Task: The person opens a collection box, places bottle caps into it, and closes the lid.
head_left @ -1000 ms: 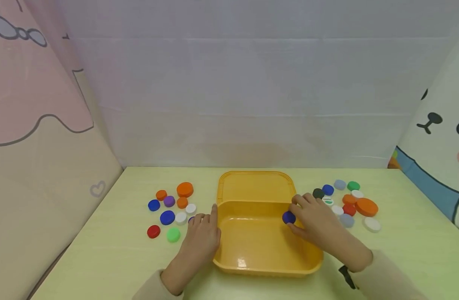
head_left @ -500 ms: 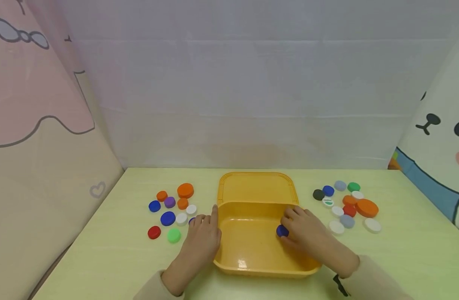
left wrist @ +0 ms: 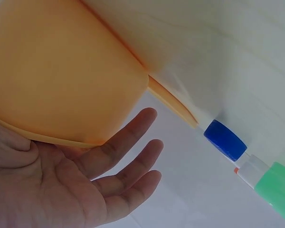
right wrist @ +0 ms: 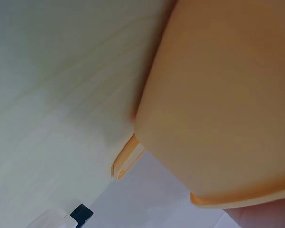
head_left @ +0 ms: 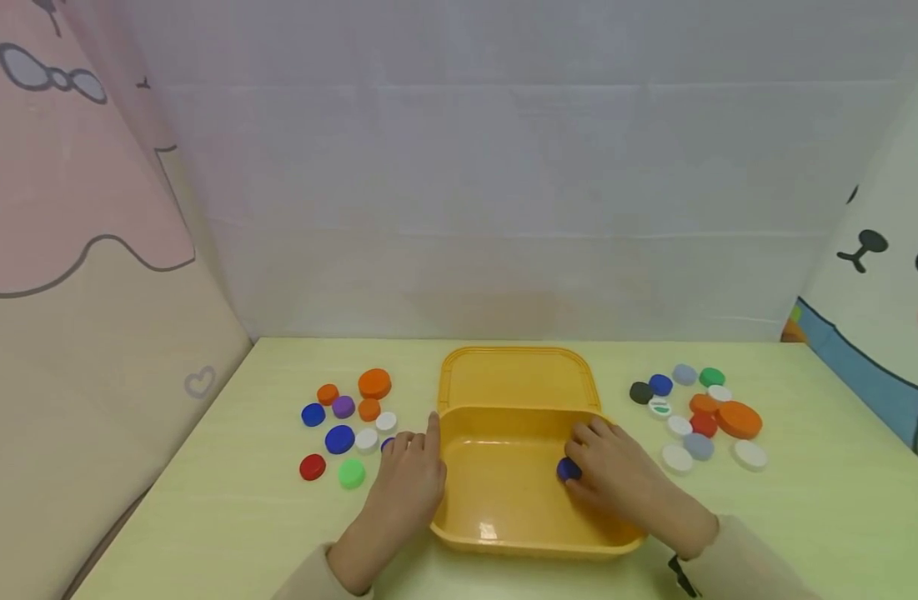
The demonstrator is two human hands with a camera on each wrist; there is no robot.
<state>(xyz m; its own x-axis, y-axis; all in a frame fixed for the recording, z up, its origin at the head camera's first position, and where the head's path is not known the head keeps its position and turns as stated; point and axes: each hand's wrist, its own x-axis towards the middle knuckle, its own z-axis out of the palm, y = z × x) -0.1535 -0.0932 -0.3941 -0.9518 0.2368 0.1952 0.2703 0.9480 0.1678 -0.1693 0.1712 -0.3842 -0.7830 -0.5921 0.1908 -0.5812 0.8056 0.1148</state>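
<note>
A yellow plastic bin point(head_left: 496, 479) stands on the table in the middle of the head view. My right hand point(head_left: 616, 471) reaches over its right side and pinches a dark blue bottle cap point(head_left: 568, 470) low inside. In the right wrist view the bin's wall point(right wrist: 218, 104) hides the cap and most of that hand. At the left rim rests my left hand point(head_left: 409, 479), index finger pointing forward along the edge. The left wrist view shows its other fingers point(left wrist: 133, 175) extended loosely outside the wall, holding nothing.
Behind the bin lies a yellow lid point(head_left: 514, 375). Several loose bottle caps, such as a red one point(head_left: 312, 467), are scattered to the left. Another group, with a large orange cap point(head_left: 739, 420), lies to the right. A white sheet point(head_left: 489, 208) hangs behind the table.
My right hand has moved down from near the bin's back right rim to deeper inside, bringing the blue bottle cap with it. The left hand stays at the left rim.
</note>
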